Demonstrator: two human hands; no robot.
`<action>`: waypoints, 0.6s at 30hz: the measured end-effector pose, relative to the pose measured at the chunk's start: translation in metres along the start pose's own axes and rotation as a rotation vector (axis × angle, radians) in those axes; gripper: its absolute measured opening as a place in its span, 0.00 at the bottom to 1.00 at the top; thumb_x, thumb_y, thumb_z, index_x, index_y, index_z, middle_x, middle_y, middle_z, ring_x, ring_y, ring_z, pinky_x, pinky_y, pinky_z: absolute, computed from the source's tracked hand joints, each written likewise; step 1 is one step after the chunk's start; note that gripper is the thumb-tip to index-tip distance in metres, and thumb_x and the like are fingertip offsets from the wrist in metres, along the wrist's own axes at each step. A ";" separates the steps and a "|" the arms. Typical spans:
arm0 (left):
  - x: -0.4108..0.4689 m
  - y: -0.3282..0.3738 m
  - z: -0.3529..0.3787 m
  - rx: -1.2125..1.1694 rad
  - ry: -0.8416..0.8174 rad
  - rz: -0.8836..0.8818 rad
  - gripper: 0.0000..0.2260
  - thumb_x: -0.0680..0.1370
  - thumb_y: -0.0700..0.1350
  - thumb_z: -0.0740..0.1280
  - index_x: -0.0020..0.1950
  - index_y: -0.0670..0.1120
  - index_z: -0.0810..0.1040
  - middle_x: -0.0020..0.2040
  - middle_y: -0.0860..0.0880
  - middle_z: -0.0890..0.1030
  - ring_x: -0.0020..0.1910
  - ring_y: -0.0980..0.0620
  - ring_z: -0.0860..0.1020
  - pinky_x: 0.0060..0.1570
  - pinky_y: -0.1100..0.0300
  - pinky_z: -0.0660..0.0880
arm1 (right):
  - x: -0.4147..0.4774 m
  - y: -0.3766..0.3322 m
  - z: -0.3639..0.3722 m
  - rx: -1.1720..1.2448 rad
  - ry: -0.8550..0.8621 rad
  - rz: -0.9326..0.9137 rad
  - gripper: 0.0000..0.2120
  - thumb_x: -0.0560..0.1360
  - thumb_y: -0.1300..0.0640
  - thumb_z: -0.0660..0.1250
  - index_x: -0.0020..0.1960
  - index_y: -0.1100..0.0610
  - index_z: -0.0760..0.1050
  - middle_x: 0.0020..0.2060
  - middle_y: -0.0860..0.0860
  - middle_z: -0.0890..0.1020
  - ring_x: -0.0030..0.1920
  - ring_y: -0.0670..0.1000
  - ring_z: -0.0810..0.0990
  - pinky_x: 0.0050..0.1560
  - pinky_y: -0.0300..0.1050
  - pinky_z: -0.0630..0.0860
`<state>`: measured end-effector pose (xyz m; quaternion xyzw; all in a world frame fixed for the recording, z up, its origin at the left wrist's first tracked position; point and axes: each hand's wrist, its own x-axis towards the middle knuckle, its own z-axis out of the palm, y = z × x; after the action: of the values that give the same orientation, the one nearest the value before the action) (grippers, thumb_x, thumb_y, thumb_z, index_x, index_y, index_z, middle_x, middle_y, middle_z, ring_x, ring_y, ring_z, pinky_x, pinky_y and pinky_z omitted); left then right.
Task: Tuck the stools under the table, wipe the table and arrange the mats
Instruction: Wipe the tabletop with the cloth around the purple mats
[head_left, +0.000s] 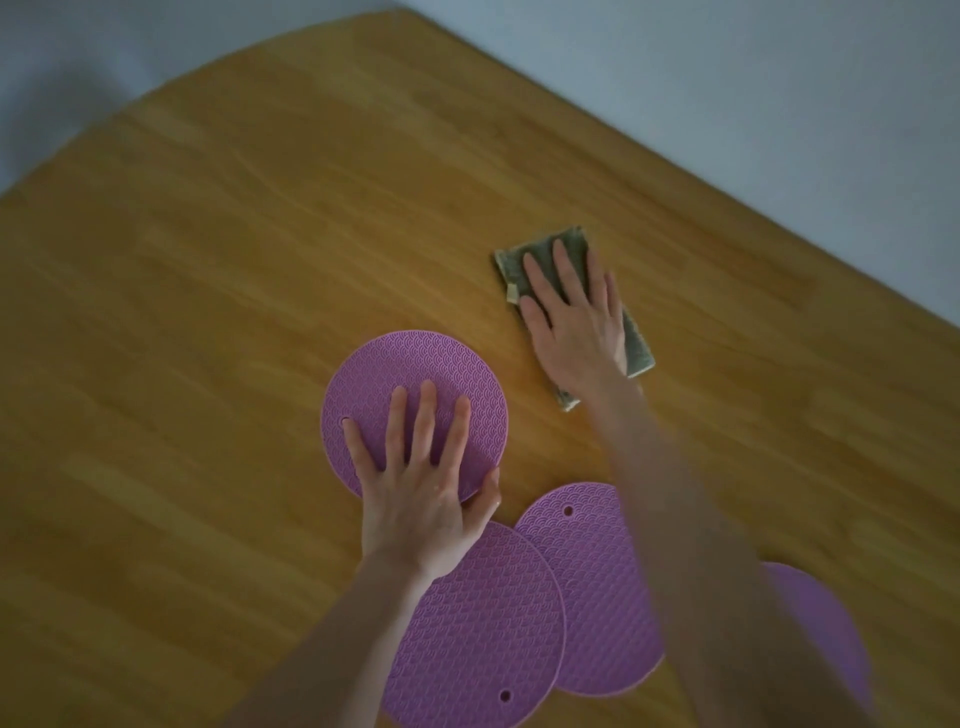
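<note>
**While the Cloth Is Down, the Mats Wait in a Bunch**

Since no stools are in view, nothing can be said of that step. Wiping looks to be the step in hand. The right grip (576, 332) lies flat with fingers spread, pressing a folded green cloth (638, 345) onto the wooden counter (208, 312), right of centre. The left grip (415, 499) is spread flat too, with its fingers on top of a round purple mat (415, 374) and its thumb against the near rim.

Arranging seems barely begun. A second mat (483, 623) overlaps a third mat (587, 571) near the front edge, and a fourth mat (831, 623) shows partly behind the right forearm. All four are bunched together.

The counter's grain shows no streaks that would tell wiped from unwiped. Beyond its rounded far corner lies a plain grey-blue surface (779, 78), and the light is dim.
</note>
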<state>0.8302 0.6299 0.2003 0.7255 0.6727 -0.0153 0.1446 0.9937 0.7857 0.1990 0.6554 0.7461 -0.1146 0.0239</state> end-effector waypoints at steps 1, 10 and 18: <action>0.000 0.000 0.000 -0.001 0.001 0.001 0.33 0.75 0.65 0.53 0.75 0.49 0.62 0.75 0.42 0.61 0.75 0.39 0.55 0.67 0.29 0.47 | -0.008 -0.010 0.002 0.004 -0.001 -0.010 0.25 0.81 0.41 0.42 0.77 0.41 0.47 0.78 0.46 0.46 0.77 0.55 0.39 0.74 0.52 0.35; -0.002 0.000 0.002 -0.005 0.017 -0.003 0.32 0.75 0.65 0.52 0.75 0.50 0.61 0.75 0.42 0.61 0.75 0.40 0.55 0.67 0.30 0.48 | 0.018 -0.006 -0.003 0.006 0.000 -0.074 0.25 0.81 0.39 0.42 0.77 0.41 0.48 0.78 0.46 0.47 0.77 0.53 0.42 0.75 0.53 0.39; 0.000 0.000 0.003 -0.001 0.036 -0.006 0.32 0.75 0.65 0.53 0.75 0.49 0.62 0.75 0.42 0.62 0.74 0.39 0.56 0.67 0.29 0.47 | -0.035 0.067 -0.005 0.044 0.013 0.270 0.25 0.81 0.41 0.41 0.77 0.42 0.45 0.78 0.46 0.45 0.77 0.54 0.40 0.74 0.53 0.38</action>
<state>0.8310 0.6288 0.1978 0.7237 0.6772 -0.0022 0.1328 1.0652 0.7603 0.2013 0.7511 0.6485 -0.1225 0.0197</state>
